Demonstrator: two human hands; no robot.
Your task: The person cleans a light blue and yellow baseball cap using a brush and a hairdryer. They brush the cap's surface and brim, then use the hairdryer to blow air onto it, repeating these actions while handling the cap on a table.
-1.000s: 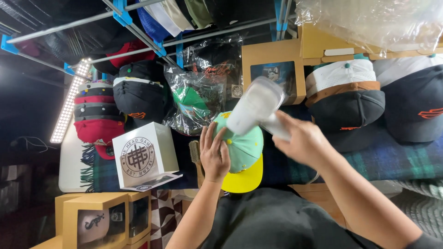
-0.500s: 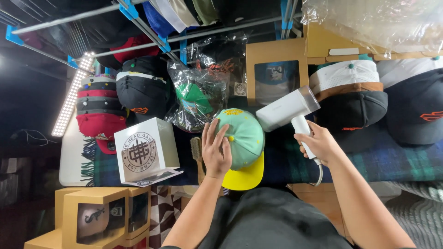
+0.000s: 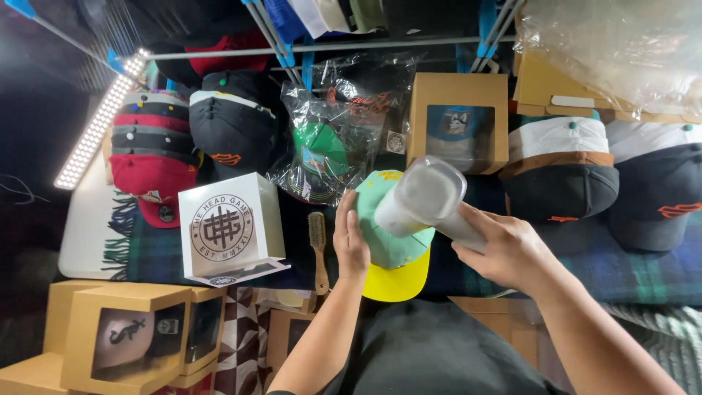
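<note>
A mint-green cap with a yellow brim (image 3: 395,256) lies on a dark plaid cloth (image 3: 629,271) in the middle of the head view. My left hand (image 3: 349,245) rests flat against the cap's left side, fingers together and pointing up. My right hand (image 3: 508,252) grips the handle of a white hand-held steamer-like device (image 3: 420,197). Its wide round nozzle points down at the cap's crown, just above it.
A wooden brush (image 3: 318,249) lies left of the cap, next to a white printed box (image 3: 230,227). Stacked caps (image 3: 150,157), bagged caps (image 3: 329,146), a windowed cardboard box (image 3: 457,121) and dark caps (image 3: 559,179) line the back. Tan display boxes (image 3: 124,336) stand at lower left.
My right hand swung the white device out to the right, then brought it back over the cap's crown. My left hand stayed on the cap.
</note>
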